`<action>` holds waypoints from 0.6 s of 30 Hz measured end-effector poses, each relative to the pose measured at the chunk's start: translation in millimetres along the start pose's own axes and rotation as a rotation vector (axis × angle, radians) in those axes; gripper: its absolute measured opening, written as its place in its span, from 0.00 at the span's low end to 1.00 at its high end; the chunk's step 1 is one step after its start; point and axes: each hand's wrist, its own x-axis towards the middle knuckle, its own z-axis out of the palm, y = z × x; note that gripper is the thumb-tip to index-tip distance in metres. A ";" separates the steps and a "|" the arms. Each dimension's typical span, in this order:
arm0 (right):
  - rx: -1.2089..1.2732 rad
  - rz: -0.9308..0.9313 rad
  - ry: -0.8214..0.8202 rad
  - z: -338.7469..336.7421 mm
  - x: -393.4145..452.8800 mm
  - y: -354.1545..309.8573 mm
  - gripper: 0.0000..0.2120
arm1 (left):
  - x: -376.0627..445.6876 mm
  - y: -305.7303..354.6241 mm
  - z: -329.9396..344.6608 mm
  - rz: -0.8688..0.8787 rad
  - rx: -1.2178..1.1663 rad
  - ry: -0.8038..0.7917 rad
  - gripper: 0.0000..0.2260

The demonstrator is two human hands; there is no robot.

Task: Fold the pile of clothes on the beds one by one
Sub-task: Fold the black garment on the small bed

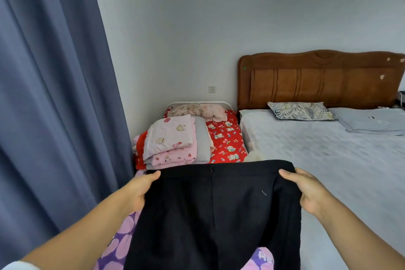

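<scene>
Now, far left I see blue curtain (pixel 50 94) hanging. Left hand (pixel 140 190) grips left end of black garment (pixel 217 215) waistband, thumb on top. Garment held up spread before me, hanging over purple dotted cloth (pixel 122 239). Beyond it, folded pink stack (pixel 171 140) on small red-sheeted bed (pixel 225 142). Right hand (pixel 306 190) grips waistband's right end, thumb over edge. Further right, large bed (pixel 317 160) with leaf-print pillow (pixel 300 110), folded grey cloth (pixel 377 121), wooden headboard (pixel 317 79).
</scene>
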 end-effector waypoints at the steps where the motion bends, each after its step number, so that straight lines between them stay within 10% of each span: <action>1: 0.031 -0.001 0.012 10.4 -0.2 1.9 0.08 | -0.5 -0.3 14.5 0.037 -0.041 0.023 0.17; 10: -0.153 -0.219 -0.269 131.0 -20.5 33.4 0.17 | -18.4 -17.9 140.6 0.405 -0.038 0.057 0.12; 18: -0.366 -0.168 -0.550 114.6 -9.4 36.7 0.21 | -1.7 -21.5 110.7 0.355 -0.043 -0.180 0.06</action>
